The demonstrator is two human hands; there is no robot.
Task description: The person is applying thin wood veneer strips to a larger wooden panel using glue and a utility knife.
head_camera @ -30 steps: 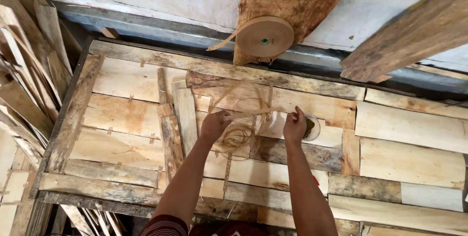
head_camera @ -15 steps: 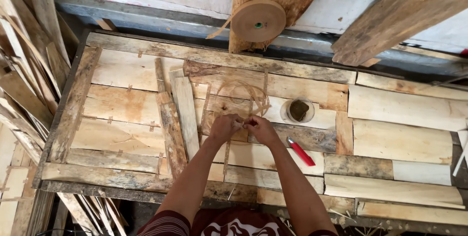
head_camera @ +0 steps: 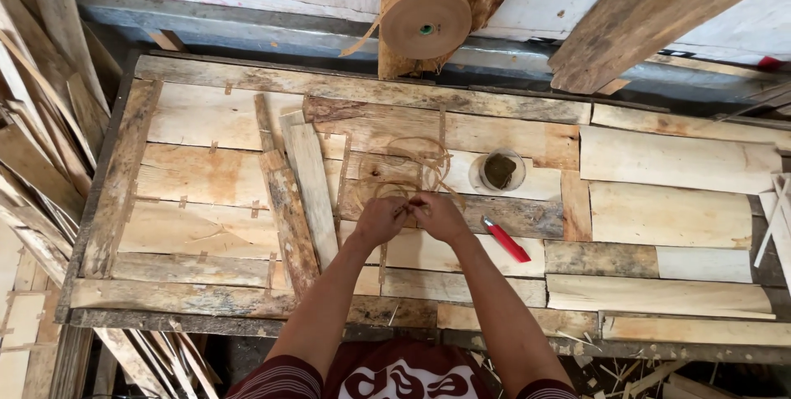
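The patchwork wooden table [head_camera: 206, 127] fills the view, its boards running left to right; one brown tape roll [head_camera: 425, 21] hangs at the far wall; on the boards, one tangle of thin veneer strip loops [head_camera: 408, 170] lies just far of the hands, curling up and away; one small dish of dark paste [head_camera: 498, 171] sits to the right; one red knife [head_camera: 506, 241] lies near-right; left hand [head_camera: 379, 220] and right hand [head_camera: 441, 216] meet fingertip to fingertip, both pinching the strip's near end, equally close.
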